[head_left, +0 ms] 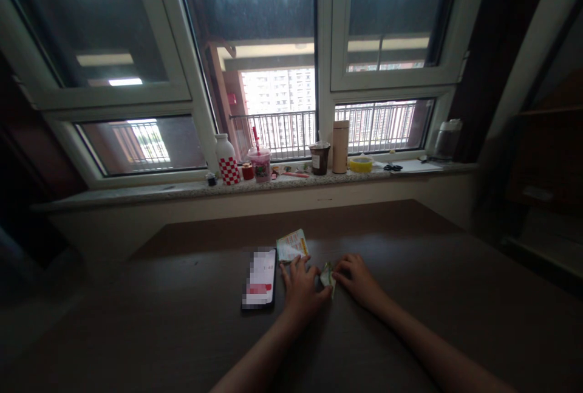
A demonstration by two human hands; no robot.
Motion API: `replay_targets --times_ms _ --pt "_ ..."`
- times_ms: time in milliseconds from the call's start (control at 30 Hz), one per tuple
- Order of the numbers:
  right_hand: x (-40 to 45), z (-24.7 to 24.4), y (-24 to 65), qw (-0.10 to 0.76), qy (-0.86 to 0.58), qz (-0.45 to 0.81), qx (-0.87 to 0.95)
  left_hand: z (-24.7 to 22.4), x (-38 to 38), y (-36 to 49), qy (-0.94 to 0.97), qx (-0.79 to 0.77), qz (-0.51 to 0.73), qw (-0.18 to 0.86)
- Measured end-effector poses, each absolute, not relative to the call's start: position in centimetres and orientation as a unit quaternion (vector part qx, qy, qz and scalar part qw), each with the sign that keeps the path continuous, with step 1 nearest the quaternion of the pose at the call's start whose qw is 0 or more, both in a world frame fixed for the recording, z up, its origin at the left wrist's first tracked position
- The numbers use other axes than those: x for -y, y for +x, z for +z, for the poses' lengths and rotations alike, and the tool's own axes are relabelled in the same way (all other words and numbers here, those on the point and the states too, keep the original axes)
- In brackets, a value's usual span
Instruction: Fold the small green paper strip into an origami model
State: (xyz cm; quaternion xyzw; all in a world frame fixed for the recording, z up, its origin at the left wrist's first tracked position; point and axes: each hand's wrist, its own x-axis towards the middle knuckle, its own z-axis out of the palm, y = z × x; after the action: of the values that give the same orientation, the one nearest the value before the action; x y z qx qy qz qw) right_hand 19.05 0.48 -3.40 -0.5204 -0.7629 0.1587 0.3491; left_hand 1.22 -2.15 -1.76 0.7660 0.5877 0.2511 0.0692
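Observation:
A small folded piece of green and pale paper [327,276] lies on the brown table between my two hands. My left hand [301,288] has its thumb and index finger against the paper's left and lower edges, holding it against the table. Its other fingers are spread, with tips beside a printed leaflet or card [291,246]. From the other side, my right hand [359,280] pinches the paper's right edge between thumb and fingers. Just left of my left hand lies a phone [260,280] with its screen lit and partly blurred out.
The brown table [182,332] ends before a stone windowsill [191,189]. Along the sill stand a checked bottle [228,162], a pink cup with a straw [260,165], a dark cup [319,159], a tan cylinder [340,147], yellow tape [361,165] and scissors [393,167].

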Motion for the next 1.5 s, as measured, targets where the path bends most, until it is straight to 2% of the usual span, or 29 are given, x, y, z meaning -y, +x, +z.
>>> replay_targets --times_ms 567,1500 --pt "-0.4 -3.2 19.3 0.335 -0.516 0.153 0.774 -2.1 1.4 0.9 0.764 -0.567 0.290 0.105" --pt "0.1 -2.9 18.8 0.327 -0.473 0.160 0.802 -2.0 1.2 1.3 0.749 -0.576 0.310 0.102"
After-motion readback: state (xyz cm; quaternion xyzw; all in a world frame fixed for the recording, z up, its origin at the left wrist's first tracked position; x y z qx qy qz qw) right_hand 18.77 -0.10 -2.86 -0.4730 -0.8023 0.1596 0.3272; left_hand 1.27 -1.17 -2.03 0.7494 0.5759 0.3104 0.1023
